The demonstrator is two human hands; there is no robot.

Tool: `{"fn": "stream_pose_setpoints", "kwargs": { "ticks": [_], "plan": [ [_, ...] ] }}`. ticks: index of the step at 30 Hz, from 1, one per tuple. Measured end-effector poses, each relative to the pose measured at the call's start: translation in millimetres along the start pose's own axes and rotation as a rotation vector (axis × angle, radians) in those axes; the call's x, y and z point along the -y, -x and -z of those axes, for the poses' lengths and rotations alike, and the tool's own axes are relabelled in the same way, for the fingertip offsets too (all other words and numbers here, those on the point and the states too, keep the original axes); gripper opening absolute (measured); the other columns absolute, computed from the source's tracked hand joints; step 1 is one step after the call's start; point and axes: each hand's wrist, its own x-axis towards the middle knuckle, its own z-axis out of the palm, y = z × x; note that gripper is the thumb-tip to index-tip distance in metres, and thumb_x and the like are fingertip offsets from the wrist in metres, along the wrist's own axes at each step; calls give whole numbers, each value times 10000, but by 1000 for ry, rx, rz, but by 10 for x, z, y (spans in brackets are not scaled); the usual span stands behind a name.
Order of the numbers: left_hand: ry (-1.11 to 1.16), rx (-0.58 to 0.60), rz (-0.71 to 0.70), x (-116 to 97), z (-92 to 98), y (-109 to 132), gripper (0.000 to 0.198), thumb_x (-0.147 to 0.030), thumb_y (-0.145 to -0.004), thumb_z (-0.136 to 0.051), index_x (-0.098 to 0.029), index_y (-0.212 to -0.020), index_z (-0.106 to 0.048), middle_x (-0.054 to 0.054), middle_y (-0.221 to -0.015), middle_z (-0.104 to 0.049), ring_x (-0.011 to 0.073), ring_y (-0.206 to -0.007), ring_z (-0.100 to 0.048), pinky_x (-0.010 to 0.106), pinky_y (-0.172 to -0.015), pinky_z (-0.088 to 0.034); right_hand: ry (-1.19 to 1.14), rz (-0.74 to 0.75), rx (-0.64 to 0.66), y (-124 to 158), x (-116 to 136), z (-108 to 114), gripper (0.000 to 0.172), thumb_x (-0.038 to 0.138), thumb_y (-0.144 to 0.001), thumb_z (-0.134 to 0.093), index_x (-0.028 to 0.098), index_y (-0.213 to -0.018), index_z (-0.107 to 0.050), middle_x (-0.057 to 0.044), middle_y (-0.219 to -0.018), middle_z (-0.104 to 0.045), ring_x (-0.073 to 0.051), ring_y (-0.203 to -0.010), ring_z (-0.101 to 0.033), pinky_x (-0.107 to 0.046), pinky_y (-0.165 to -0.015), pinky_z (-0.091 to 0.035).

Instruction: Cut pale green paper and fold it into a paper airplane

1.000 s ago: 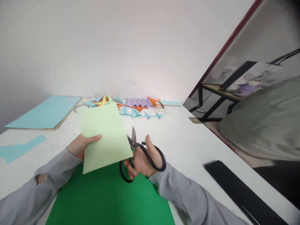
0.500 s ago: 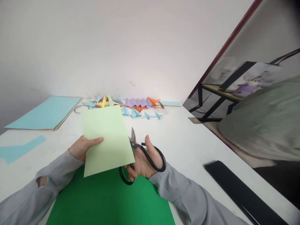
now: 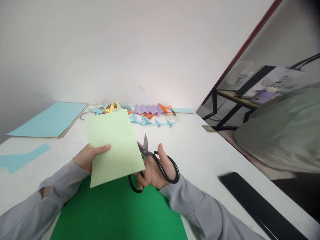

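Note:
A pale green sheet of paper is raised above the green mat, tilted toward me. My left hand grips its left edge, thumb on the front and the other fingers hidden behind. In my right hand is a pair of scissors with black loop handles. Their blades are spread, pointing up at the paper's right edge. One blade is partly hidden behind the sheet, and I cannot tell whether it touches the paper.
Coloured sheets are stacked at the back left, near a light blue paper scrap. Folded paper pieces line the wall. A long black object lies at the right, with a shelf beyond the table.
My right hand and the scissors have shifted slightly right, with the blades turned a little. The sheet is nearly where it was, and both hands keep their holds.

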Motion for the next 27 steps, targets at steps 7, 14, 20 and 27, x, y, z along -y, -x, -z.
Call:
{"fn": "stream_pose_setpoints", "kwargs": {
  "ticks": [7,14,20,27],
  "plan": [
    [-43,59,52,21,-7,34,672,-180,-588,-783,-157,-1216,-544,131,-959,-716,319,-794,-689,393,-629,-580,-54,-35,77,8,2,31,776,737,-759,103,331,-1355,-185,-44,-939,-626,-149,-480,-531,-361,-527,-430],
    [148,0,31,-79,55,99,291,-218,-712,-595,-84,-960,-666,134,-769,-728,319,-779,-691,383,-644,-584,-53,-44,130,50,32,57,766,773,-761,5,318,-1307,-282,-33,-927,-630,-142,-466,-518,-340,-533,-402],
    [98,-8,135,-88,51,72,340,-178,-661,-648,-122,-996,-662,126,-720,-726,305,-678,-694,373,-604,-581,-72,-62,216,72,37,68,735,770,-773,-29,336,-1310,-281,-28,-971,-623,-133,-482,-511,-316,-530,-398],
    [23,-3,39,-64,-30,83,545,-188,-615,-742,-171,-1142,-603,102,-811,-736,309,-717,-697,386,-638,-577,36,-111,99,63,52,81,826,768,-731,100,326,-1341,-237,-47,-981,-630,-131,-470,-486,-344,-545,-385]
  ]
}}
